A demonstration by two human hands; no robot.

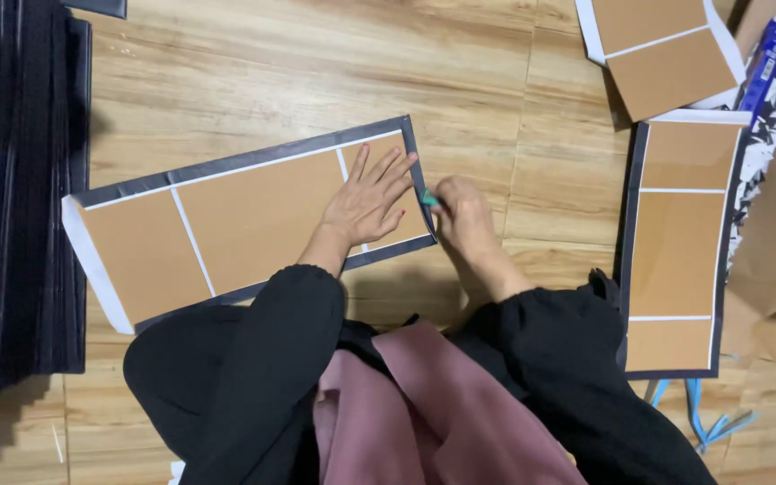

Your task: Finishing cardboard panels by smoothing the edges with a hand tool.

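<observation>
Head view showed your left hand (365,199) pressed flat, fingers spread and released, on the right end of a long brown cardboard panel (244,223) edged with dark strips and crossed by thin white lines. Your fingertips reached almost to the panel's right edge. Just beside them, your right hand (462,214) was clenched around a small teal tool (428,198), its tip touching that same right edge of the panel; what kind of tool it was, you could not tell from this angle. The panel lay tilted on the wooden floor (298,81), its left end white and folded, close to a dark stack of sheets (15,198) at the far left. Your black sleeves (271,359) and a mauve cloth (424,413) filled the lower middle. To your right lay a second bordered cardboard panel (680,247), set upright in the view, and a third one (662,49) sat at the top right. Blue strips (702,418) lay on the floor below the second panel.
</observation>
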